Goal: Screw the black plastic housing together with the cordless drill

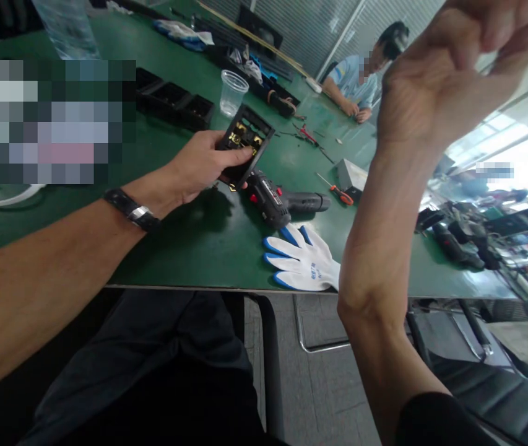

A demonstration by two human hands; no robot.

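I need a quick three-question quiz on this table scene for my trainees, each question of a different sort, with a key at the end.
1. True or false: the left hand holds the black part.
2. Which lies closest to the table's near edge?
A) cup
B) glove
C) drill
3. Fill the gap: the orange-handled ____ lies beside the white box.

Key:
1. True.
2. B.
3. Screwdriver.

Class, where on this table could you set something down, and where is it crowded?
Bare tabletop lies between the black wristband and the white glove. It's crowded around the held black housing, cordless screwdriver and orange-handled screwdriver.
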